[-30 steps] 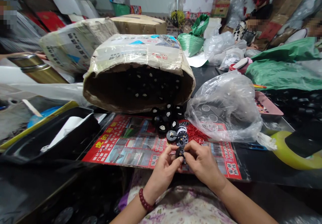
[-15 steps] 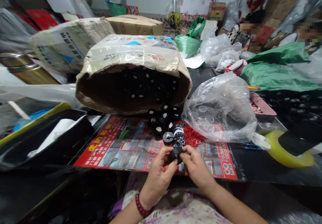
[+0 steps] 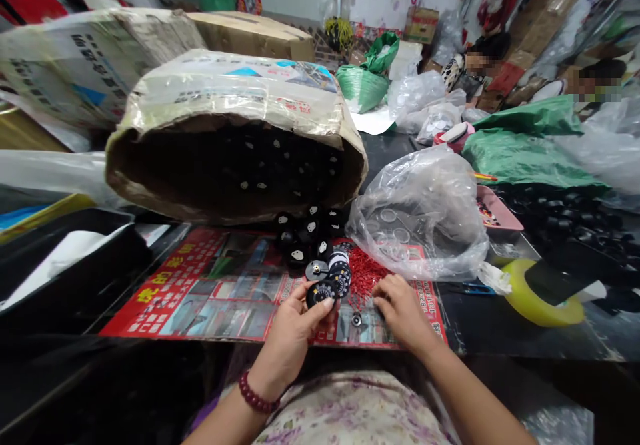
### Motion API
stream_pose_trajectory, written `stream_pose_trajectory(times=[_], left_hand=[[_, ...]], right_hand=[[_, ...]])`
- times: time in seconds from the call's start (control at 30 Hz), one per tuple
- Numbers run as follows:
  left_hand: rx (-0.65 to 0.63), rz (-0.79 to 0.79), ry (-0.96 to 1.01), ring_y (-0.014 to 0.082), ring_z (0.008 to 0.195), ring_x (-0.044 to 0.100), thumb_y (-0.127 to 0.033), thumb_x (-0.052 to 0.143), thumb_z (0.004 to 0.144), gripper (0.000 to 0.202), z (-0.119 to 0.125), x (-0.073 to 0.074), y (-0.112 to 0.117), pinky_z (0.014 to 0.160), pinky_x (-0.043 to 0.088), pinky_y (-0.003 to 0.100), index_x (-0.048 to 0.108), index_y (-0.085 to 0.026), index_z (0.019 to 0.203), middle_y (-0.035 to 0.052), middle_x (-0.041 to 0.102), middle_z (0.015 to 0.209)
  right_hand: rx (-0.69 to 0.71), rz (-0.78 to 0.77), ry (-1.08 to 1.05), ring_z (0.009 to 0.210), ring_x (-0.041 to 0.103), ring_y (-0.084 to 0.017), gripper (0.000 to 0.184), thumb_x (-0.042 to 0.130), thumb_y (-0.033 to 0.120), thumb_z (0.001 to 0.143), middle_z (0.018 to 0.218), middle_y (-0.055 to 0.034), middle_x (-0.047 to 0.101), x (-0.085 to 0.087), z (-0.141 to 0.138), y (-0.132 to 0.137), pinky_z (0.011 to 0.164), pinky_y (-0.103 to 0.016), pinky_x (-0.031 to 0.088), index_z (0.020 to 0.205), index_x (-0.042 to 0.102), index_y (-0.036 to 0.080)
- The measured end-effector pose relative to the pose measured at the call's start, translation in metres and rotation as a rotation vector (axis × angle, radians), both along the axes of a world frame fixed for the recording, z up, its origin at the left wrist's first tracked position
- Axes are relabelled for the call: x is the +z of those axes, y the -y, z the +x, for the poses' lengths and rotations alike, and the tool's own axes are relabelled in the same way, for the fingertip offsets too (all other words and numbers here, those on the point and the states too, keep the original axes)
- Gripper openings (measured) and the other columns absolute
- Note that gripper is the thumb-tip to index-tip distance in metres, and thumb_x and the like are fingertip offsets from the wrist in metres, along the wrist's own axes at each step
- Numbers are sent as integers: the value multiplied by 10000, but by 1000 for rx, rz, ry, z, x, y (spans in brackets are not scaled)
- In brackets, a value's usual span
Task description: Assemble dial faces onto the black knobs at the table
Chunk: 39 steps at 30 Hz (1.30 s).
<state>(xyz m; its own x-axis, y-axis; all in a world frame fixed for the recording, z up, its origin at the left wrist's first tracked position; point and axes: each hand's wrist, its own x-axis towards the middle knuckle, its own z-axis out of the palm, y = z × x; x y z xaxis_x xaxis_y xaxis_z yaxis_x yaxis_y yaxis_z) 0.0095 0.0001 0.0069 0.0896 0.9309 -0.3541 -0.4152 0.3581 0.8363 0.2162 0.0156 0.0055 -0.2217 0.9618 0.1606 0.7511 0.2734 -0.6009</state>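
My left hand [image 3: 295, 328] pinches a round black dial [image 3: 321, 293], its printed face turned up, between thumb and fingers. My right hand [image 3: 403, 311] is at the right edge of a heap of thin red pieces [image 3: 367, 270], fingers curled together; what they hold, if anything, is hidden. Between the hands a small dark ring-shaped part [image 3: 357, 319] lies on the red printed sheet [image 3: 240, 305]. Just beyond the held dial are a row of printed discs [image 3: 341, 278] and a grey disc with a brass-coloured centre [image 3: 317, 269]. Several black round casings [image 3: 304, 235] sit behind them.
A large sack [image 3: 235, 98] lies with its mouth toward me, black casings inside. Right of it is a clear plastic bag [image 3: 420, 218], then a pink tray [image 3: 500, 210] and a yellow tape roll [image 3: 540, 298]. A black bin [image 3: 65, 271] stands left. Other people sit far right.
My hands have parted. The left has turned the black dial face up; the right has moved to the red pieces. A small ring-shaped part now shows on the sheet. The view has shifted right.
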Motion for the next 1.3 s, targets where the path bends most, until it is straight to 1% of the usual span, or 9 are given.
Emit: stream_pose_trajectory(times=[0.17,0.37,0.5,0.57,0.67,0.8,0.93,1.07,1.3], left_hand=[[14,40,-138,75,473,545,-248,764,647,382,-4,-3,5,436,433,152,546,-182,954,-27,653,643],[-47,-32,52,126,521,622,-243,700,694,340,-9,3,4,466,515,221,533,-181,984,23,693,727],[-16,-60,163,119,467,611,-215,620,739,262,-11,3,4,406,490,197,537,-149,979,90,725,758],[-2,-45,227,125,454,610,-218,602,752,220,-10,2,5,387,481,198,545,-149,953,85,726,739],[-32,21,337,185,540,668,-240,592,773,227,-7,2,10,432,518,250,549,-169,984,81,731,794],[-46,75,415,246,695,707,-230,607,768,227,-5,4,13,542,569,317,557,-174,983,84,734,849],[46,51,396,189,593,692,-209,609,756,144,-6,5,11,527,557,256,560,-159,882,58,720,680],[85,0,255,136,473,641,-229,621,742,225,-3,5,8,358,465,173,540,-168,943,25,694,682],[-47,13,114,141,441,614,-214,652,694,524,6,2,9,320,446,172,453,-164,1177,-42,602,565]], right_hand=[[62,24,140,819,479,-200,107,588,134,804,818,-42,573,-1,-39,3,710,-315,363,723,550,192],[17,98,245,801,457,-218,136,520,96,813,810,-68,555,-3,-45,-1,710,-340,343,713,520,188],[-46,-58,-246,727,468,-171,122,439,146,859,761,-23,534,4,-38,0,671,-303,355,768,507,189],[-82,-259,-622,651,470,-144,69,479,233,848,716,6,524,9,-42,3,601,-271,360,859,534,193],[-125,-559,-1126,565,472,-120,240,634,364,742,644,26,520,16,-59,9,524,-240,361,886,552,190],[-171,-689,-1399,541,478,-110,352,781,389,592,694,9,583,17,-81,19,495,-241,393,780,551,199],[-109,-599,-1225,618,537,-133,230,738,345,664,704,-6,609,16,-83,27,623,-283,454,734,595,178],[-60,-276,-767,714,544,-156,145,593,293,811,739,-13,590,21,-69,28,696,-289,432,714,598,185],[111,85,-322,966,512,-205,134,479,130,854,993,-72,554,22,-64,20,837,-339,409,801,584,195]])
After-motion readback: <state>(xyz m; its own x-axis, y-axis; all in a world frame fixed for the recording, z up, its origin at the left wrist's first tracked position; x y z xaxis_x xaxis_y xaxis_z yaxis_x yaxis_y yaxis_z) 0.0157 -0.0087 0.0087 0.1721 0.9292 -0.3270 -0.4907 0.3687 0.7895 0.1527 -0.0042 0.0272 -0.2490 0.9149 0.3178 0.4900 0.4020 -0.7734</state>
